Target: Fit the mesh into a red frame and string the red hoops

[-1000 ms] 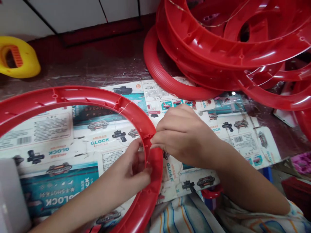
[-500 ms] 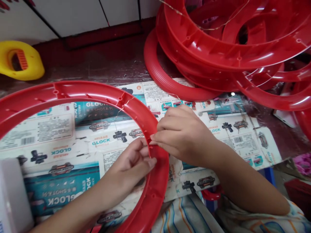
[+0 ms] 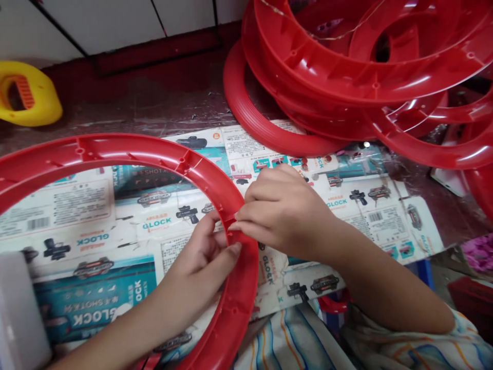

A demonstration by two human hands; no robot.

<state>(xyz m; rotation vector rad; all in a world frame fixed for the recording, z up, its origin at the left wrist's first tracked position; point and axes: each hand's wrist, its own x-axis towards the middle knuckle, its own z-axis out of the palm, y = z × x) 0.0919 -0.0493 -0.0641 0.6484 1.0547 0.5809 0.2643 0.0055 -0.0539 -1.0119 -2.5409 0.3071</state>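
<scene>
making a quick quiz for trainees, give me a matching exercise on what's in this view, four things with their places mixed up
1 left hand
2 right hand
3 yellow part
4 pile of red rings

a upper right of the view
b at the inner edge of the near red ring
c far left of the view
d across the near red ring's outer edge

Pairs: 1-b, 2-d, 3-c, 4-a

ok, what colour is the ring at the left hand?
Red ring; best seen in the head view, the only one.
</scene>
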